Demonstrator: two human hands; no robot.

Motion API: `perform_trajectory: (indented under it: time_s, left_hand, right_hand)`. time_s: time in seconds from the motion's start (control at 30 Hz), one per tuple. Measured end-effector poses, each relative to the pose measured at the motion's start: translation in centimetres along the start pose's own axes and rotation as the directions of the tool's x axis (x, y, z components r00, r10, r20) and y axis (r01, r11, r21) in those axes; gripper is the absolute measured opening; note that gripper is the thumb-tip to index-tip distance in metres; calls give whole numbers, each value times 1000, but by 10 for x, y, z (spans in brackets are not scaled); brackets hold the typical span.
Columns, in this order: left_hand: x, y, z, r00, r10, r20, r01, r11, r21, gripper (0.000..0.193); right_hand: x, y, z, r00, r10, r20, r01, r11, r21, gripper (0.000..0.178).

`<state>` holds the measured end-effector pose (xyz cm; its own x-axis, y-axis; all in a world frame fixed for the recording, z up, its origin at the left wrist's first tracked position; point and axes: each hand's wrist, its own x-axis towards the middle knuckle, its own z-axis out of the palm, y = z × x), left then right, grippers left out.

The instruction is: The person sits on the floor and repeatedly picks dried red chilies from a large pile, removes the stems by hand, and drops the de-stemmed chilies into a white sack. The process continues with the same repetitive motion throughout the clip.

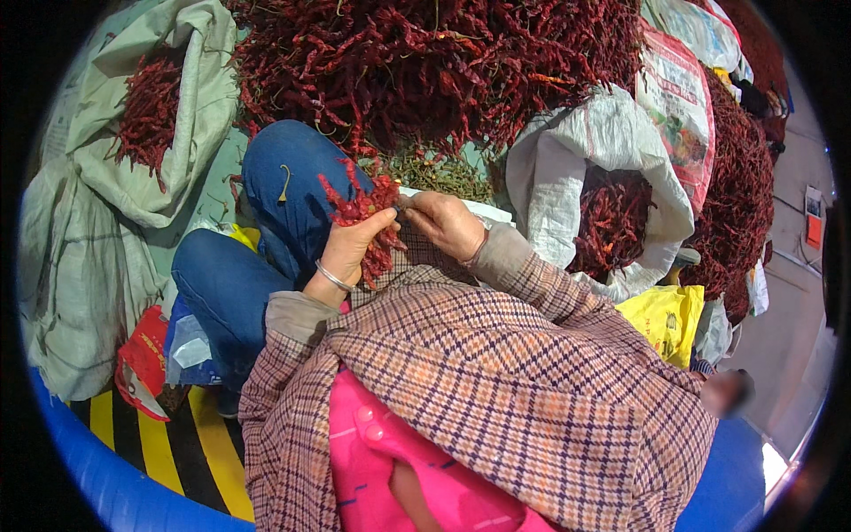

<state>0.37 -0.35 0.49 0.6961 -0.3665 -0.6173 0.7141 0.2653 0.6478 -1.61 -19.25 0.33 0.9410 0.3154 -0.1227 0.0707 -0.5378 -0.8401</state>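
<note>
The left hand (350, 246) holds a bunch of red chillies (355, 206) just up and left of the middle, over the lap. The right hand (450, 223) is beside it, fingers bent in close to the bunch; what its fingertips hold, if anything, cannot be told. At 2 o'clock, a red and white bag (678, 111) has print and a food picture on it. Between 3 and 4, a shiny yellow bag (669, 324) has dark print. At 8, a red bag (146, 359) has pale marks. A big pile (434, 66) of dry, wrinkly chillies fills 12 o'clock, with thin, pale stems (439, 173) under it. A woven, grey-green sack (93, 275) at 10 and a white sack (612, 124) at 2 both have open mouths and chillies inside. Blue jeans (292, 164) bend up at 10, between the left hand and the grey-green sack. The checked coat (496, 355) covers much of the bottom.
</note>
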Motion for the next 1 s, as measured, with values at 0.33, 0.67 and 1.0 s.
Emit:
perform_trajectory:
  time_s: [0.33, 0.67, 1.0]
  left_hand:
    - [4, -4, 4, 991, 123, -43, -127, 987, -101, 13]
    - [-2, -1, -11, 979, -20, 201, 31, 998, -53, 18]
    - [-8, 2, -11, 983, -108, 148, 114, 993, -35, 15]
  right_hand:
    - [6, -4, 24, 967, 254, -8, -220, 854, 472, 18]
    - [12, 140, 0, 953, 280, -115, -299, 821, -487, 19]
    - [54, 173, -1, 979, 185, -81, -193, 736, -649, 24]
